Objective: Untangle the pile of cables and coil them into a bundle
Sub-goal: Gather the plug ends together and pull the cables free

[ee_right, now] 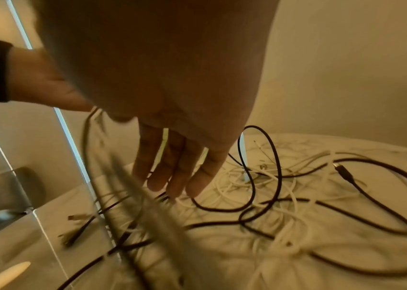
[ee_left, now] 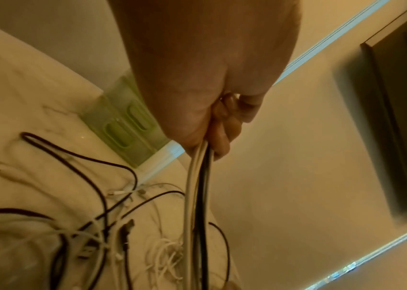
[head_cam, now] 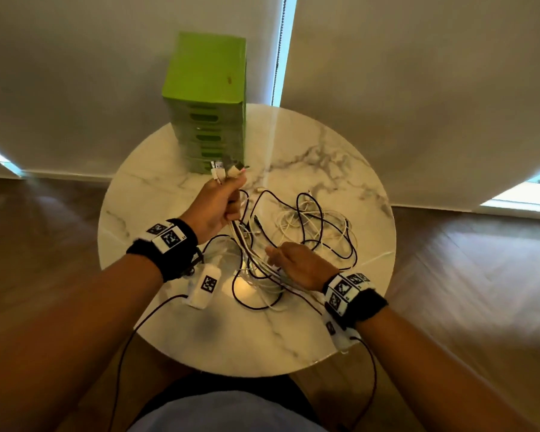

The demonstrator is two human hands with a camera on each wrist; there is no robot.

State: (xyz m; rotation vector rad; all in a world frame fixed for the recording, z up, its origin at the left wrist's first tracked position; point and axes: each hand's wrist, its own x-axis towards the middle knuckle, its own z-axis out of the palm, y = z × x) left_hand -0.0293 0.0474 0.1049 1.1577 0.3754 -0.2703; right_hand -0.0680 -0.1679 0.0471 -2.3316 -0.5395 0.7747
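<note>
Head view, L to R: left hand [head_cam: 214, 205] is raised above the worktop [head_cam: 340, 332], fingers [ee_left: 222, 125] curled tight round a gathered bunch of cable ends [head_cam: 228, 171], plugs sticking out the top toward the green drawer unit [head_cam: 206, 101]. Prob. held high so the strands hang straight and knots show. White and black strands run down from the fist to the pile of cables [head_cam: 309, 226], which lies mid-worktop, loose loops spread toward the right.

Right hand [head_cam: 300, 265] hovers low over the near side of the pile; right wrist view shows fingers [ee_right: 172, 166] straight and relaxed, holding nothing, just above the strands, prob. ready to comb down the hanging lines.

Room: round worktop edge [head_cam: 387, 244] sits near the rightmost black loop, so a pull to the right could drag cable over the rim. Drawer unit blocks the far left; near edge and far right have bare marble for laying a coil.
</note>
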